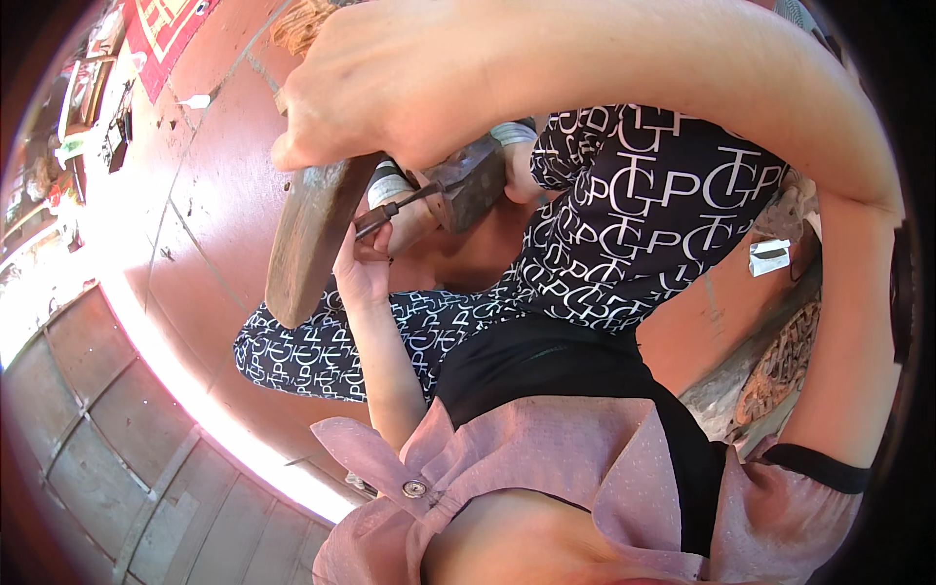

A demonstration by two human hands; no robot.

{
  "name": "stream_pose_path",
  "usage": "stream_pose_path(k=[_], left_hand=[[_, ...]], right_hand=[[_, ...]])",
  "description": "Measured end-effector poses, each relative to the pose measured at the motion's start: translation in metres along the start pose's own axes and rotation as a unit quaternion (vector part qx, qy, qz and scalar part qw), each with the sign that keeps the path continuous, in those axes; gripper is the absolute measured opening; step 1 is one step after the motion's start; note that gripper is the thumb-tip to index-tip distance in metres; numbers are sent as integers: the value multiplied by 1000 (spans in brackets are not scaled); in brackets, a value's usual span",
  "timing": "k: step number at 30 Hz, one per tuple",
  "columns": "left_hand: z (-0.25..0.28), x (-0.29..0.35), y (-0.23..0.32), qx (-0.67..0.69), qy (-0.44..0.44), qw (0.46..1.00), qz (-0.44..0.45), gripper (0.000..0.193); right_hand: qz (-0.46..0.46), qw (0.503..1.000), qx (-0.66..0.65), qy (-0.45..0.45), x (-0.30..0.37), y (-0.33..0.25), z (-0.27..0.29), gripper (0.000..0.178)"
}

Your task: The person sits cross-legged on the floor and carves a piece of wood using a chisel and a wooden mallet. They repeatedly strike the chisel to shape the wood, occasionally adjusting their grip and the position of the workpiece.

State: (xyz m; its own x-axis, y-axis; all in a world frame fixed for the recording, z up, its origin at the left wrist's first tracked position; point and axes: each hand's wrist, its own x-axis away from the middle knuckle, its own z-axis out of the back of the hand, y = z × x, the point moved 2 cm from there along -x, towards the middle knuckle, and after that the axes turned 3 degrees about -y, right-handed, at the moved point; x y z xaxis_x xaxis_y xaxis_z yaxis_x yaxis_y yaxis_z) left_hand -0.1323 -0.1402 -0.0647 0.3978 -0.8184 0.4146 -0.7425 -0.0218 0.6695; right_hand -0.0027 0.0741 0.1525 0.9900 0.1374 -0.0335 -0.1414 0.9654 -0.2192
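Note:
My right arm reaches across the top, and my right hand [366, 102] is closed round the upper end of a thick wooden mallet [317, 239]. Its long, worn body hangs down in front of my left hand. Below and beside it, my left hand [364, 271] pinches a chisel [375, 220] by its dark handle. The chisel's narrow metal shank points up and right to a dark wooden block [473, 185], where its tip meets or nearly meets the near end. The block lies between my feet; part of it is hidden behind my right hand and leg.
My legs in black patterned trousers [624, 224] frame the block on the reddish tiled floor [210, 195]. A carved wooden piece [780, 366] lies at right, near a small white packet [769, 256]. A red mat [166, 39] and cluttered shelves [88, 97] stand at upper left.

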Motion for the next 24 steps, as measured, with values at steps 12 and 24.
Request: stream_pose_path(k=[12,24], left_hand=[[-3,13,19,-122,27,990,-64,21],[-39,22,16,-161,15,985,-58,24]], right_hand=[[19,1000,-9,20,14,7,4,22],[46,996,-52,49,20,12,2,16]])
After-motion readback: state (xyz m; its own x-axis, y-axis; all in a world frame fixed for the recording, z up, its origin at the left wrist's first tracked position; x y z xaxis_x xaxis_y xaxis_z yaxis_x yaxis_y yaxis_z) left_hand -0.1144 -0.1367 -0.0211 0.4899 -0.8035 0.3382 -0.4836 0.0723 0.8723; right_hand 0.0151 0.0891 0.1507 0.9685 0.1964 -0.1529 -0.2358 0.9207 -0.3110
